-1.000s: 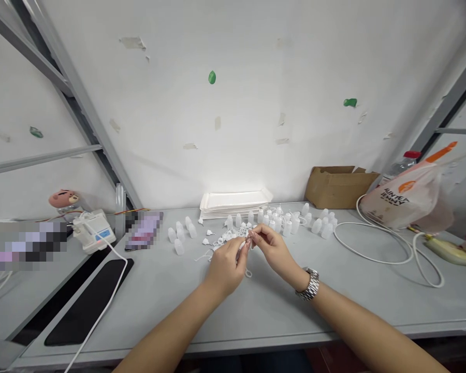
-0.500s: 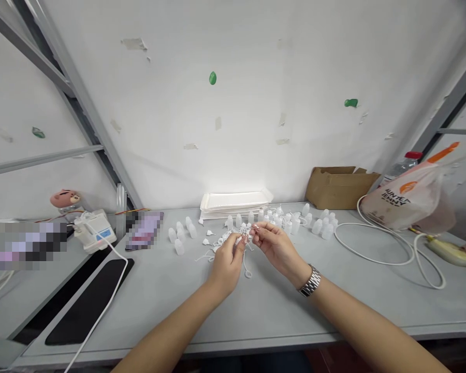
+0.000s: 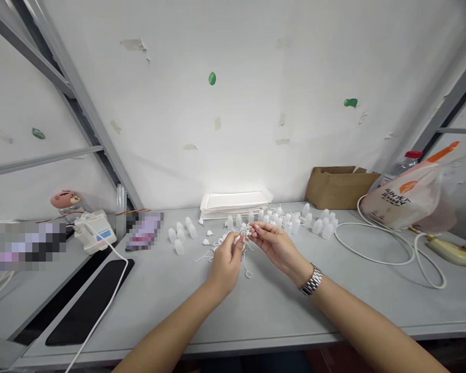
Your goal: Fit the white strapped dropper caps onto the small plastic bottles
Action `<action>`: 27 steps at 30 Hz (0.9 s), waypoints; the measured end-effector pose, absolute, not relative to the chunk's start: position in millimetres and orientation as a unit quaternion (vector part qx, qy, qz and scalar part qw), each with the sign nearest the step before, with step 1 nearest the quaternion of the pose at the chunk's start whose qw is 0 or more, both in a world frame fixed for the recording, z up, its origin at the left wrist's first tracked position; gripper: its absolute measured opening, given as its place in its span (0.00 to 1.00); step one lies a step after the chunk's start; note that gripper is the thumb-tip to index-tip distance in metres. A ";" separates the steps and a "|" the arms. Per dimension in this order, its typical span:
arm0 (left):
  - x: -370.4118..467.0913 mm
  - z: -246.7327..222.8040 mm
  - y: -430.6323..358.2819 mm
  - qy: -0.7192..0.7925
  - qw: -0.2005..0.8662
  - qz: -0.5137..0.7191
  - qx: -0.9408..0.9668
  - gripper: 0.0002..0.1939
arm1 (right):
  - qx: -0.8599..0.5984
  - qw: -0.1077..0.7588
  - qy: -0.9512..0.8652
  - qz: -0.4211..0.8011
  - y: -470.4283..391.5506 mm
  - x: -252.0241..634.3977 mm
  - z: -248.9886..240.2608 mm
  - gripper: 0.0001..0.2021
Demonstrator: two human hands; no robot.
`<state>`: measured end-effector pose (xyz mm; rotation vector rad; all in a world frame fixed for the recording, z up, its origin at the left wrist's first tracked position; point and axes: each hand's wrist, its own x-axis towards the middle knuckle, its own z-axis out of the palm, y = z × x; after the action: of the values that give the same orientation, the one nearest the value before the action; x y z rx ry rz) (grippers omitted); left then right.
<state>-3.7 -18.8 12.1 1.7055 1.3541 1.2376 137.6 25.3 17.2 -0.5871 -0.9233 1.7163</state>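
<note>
My left hand (image 3: 226, 264) is closed in a pinch on a small white plastic piece, just above the desk. Facing it, my right hand (image 3: 277, 247) pinches at the same spot, its fingertips also on small white plastic whose exact shape is too small to tell. Behind and under my left fingers lies a pile of white caps with looped straps (image 3: 219, 240). One strap ends in a ring (image 3: 248, 274) on the desk between my hands. Small translucent squeeze bottles stand to the left (image 3: 179, 247), and more bottles (image 3: 288, 226) stand behind my right hand.
A stack of white trays (image 3: 236, 199) rests against the wall. Rightward are a cardboard box (image 3: 336, 189), a plastic bag (image 3: 404, 199), a coiled white cable (image 3: 376, 263) and a corn cob-like item (image 3: 452, 251). A phone (image 3: 145, 230), power strip (image 3: 94, 230) and black pad (image 3: 91, 303) lie left.
My right hand has shifted slightly, bringing its fingertips closer to those of my left hand. My left hand has hardly moved, and the bottles stay where they were.
</note>
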 end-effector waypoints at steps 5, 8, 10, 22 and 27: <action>-4.5 11.6 -18.4 0.513 0.300 0.471 0.652 0.14 | -0.239 0.526 -0.386 0.719 25.9 137.8 15.6 0.04; -4.6 11.6 -19.2 0.514 0.290 0.463 0.661 0.14 | -0.242 0.520 -0.397 0.717 25.0 137.3 15.6 0.07; -4.5 11.6 -20.0 0.519 0.276 0.449 0.673 0.14 | -0.243 0.514 -0.404 0.717 24.5 137.2 15.6 0.07; -3.9 11.4 -20.8 0.510 0.215 0.409 0.726 0.13 | -0.248 0.486 -0.461 0.700 21.1 136.0 17.0 0.09; -4.4 10.7 -21.3 0.511 0.219 0.409 0.723 0.13 | -0.256 0.487 -0.504 0.666 18.8 134.4 17.7 0.11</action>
<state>-4.4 -21.3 10.7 2.0022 1.4154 1.1318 134.4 18.8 17.7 -0.6215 -1.2259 1.6200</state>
